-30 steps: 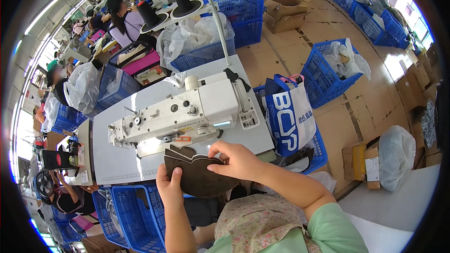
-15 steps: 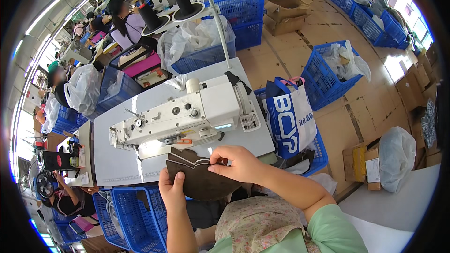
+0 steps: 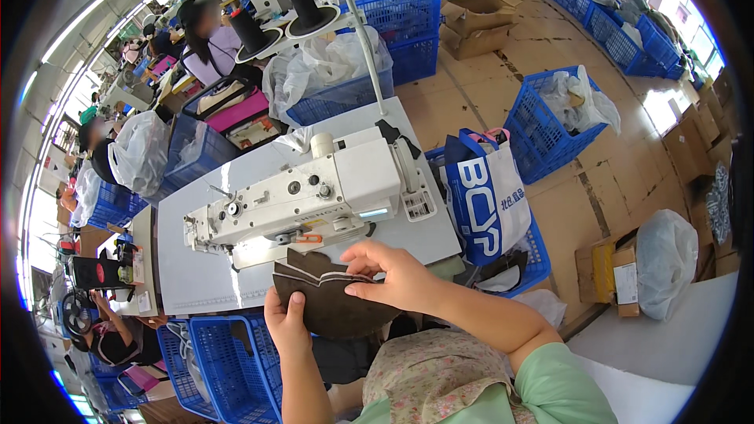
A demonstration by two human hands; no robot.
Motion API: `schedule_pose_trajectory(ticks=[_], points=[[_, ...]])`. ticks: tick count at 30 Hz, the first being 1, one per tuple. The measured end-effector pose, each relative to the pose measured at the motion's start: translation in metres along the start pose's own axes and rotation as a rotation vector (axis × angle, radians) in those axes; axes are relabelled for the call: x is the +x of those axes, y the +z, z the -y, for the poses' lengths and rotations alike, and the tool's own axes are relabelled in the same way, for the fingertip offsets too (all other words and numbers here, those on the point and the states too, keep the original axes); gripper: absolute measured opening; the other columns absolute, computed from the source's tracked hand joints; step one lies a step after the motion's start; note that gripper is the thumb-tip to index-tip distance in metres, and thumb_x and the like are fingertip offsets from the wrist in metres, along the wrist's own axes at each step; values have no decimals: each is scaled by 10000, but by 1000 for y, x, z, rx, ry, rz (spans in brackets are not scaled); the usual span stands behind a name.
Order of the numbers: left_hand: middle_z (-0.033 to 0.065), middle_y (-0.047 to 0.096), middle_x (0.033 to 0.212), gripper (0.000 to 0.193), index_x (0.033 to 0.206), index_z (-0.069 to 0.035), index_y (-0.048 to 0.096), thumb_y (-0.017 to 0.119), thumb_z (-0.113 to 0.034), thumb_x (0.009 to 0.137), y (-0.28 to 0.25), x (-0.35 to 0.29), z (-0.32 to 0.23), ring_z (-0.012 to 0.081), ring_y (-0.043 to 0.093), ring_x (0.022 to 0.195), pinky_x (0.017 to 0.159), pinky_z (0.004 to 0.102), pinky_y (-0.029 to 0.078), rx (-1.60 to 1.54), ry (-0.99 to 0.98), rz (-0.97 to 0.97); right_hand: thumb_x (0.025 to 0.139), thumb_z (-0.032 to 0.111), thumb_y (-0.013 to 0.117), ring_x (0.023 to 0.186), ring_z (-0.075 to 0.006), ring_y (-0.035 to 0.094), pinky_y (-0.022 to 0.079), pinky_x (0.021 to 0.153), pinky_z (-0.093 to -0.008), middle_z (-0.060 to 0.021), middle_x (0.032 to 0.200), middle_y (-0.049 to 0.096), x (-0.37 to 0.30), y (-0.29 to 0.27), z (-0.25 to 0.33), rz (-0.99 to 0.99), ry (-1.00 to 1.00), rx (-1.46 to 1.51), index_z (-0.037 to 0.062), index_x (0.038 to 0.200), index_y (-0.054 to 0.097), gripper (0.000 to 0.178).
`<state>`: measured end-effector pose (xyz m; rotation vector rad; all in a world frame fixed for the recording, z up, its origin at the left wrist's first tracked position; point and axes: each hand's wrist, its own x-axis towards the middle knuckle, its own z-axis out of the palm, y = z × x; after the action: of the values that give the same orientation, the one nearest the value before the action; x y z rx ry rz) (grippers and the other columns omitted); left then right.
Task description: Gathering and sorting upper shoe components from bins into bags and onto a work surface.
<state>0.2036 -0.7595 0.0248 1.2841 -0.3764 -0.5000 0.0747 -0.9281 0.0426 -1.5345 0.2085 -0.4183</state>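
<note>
A dark brown, curved piece of fabric or leather with a pale seam line (image 3: 330, 298) is held up in front of me, just off the near edge of the grey sewing table (image 3: 196, 283). My left hand (image 3: 287, 322) grips its lower left edge with the thumb on top. Fingertips of my right hand (image 3: 393, 273) pinch its upper right edge. Right behind the piece stands a white industrial sewing machine (image 3: 314, 192), its needle end to the left.
Blue plastic crates stand around: one below the table (image 3: 220, 353), others behind it (image 3: 393, 16) and to the right (image 3: 550, 122). A blue-and-white tote bag (image 3: 483, 196) hangs by the table's right end. Other people sit at stations on the left. Cardboard boxes (image 3: 609, 275) sit at right.
Both hands have lowered the dark piece slightly toward me and turned it a little; my right fingers have shifted along its upper edge. The machine has not moved.
</note>
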Motion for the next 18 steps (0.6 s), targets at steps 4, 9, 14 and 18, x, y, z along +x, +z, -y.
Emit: schedule_pose_trajectory(ticks=[4,9,14,18], points=[[79,625,967,294,1044,13,553,673,-134,819,3,-1,-4,146,575,852,794,275,463,-29,-4,4,807,82,667,831,-176,628,480,746,-293,-98,902,654,-1,0,3,25,0,4,42,1145,481,389],[97,618,995,294,1085,11,539,624,-143,850,-1,1,-1,180,601,866,781,297,494,-2,25,46,813,73,661,903,-164,618,468,836,-299,-94,945,654,-2,-3,9,29,30,-21,61,1184,491,408],[77,627,966,304,1046,9,553,679,-144,814,5,2,-4,143,579,847,784,271,467,-38,8,35,814,94,655,879,-215,637,485,790,-317,-107,946,660,-3,-5,9,9,-20,-61,85,1193,482,416],[82,628,975,320,1055,11,552,682,-143,808,8,2,-6,150,584,857,791,274,467,-35,5,43,827,63,636,911,-184,623,465,863,-312,-104,968,658,-3,-6,12,22,8,-55,69,1212,485,414]])
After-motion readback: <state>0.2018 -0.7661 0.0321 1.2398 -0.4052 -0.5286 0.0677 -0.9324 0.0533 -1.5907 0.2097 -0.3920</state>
